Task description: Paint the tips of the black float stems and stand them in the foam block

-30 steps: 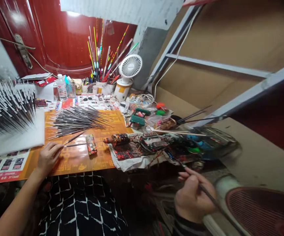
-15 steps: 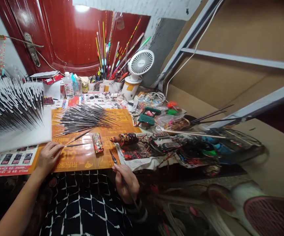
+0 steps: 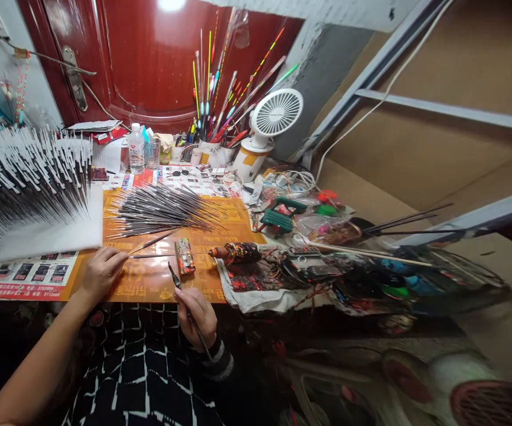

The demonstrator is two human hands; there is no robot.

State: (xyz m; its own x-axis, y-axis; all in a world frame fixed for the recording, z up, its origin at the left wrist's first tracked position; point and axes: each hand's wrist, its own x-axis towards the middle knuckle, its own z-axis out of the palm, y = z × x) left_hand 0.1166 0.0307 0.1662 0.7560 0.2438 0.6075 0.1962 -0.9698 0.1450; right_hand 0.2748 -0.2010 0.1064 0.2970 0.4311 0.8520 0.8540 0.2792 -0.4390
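Note:
My left hand (image 3: 104, 273) rests at the left of the orange sheet (image 3: 138, 290), fingers closed on the end of a thin fishing float (image 3: 149, 256). The float lies level across a paint-stained block (image 3: 185, 255), its fine end reaching the tip of a paint-smeared spindle tool (image 3: 238, 252). Lower down, my right hand (image 3: 197, 318) grips a dark paintbrush (image 3: 176, 278), its bristles pointing up just below the float, left of the block. Whether they touch is unclear. Another dark float (image 3: 154, 239) lies slanted near my left fingertips. Behind it is a pile of similar floats (image 3: 158, 207).
Many white-tipped floats stand in a white foam block (image 3: 78, 228) at left. Along the back are a water bottle (image 3: 136, 151), a cup of colourful floats (image 3: 209, 151) and a white fan (image 3: 277, 112). A paint-stained cloth (image 3: 260, 299) and clutter fill the right.
My right hand has moved left with the paintbrush, from the block's right side to its left, close under the float. My left hand keeps its hold. The whole view has shifted slightly.

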